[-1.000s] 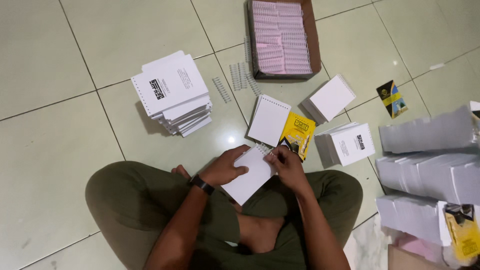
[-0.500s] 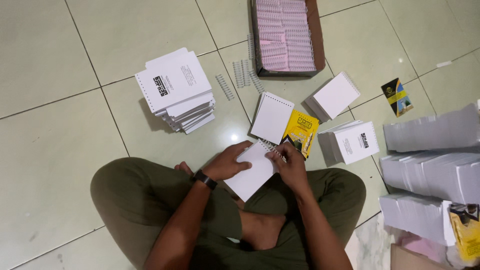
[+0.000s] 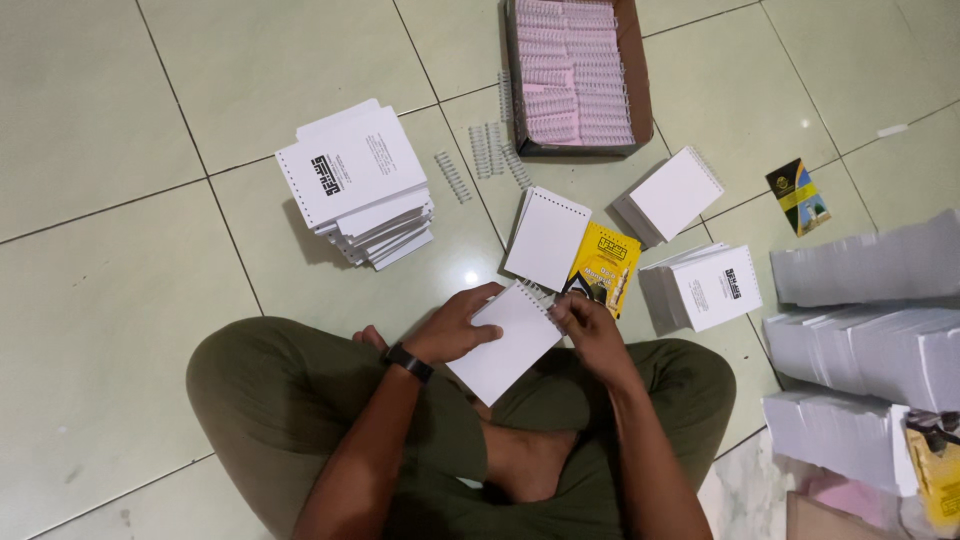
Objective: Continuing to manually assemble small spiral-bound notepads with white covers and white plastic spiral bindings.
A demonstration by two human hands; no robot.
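— What are the hands doing?
— The left hand grips the white notepad flat over the lap; the right hand pinches its punched top edge, likely steadying the holes.
— And nearby?
— Just beyond the notepad lie a yellow cover and a box of pink coils, within easy reach.

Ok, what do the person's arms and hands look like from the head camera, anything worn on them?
Both forearms are bare, with no sleeves in view. The left hand has a black watch or band at the wrist. The right hand shows no glove, and I can make out no rings on either.
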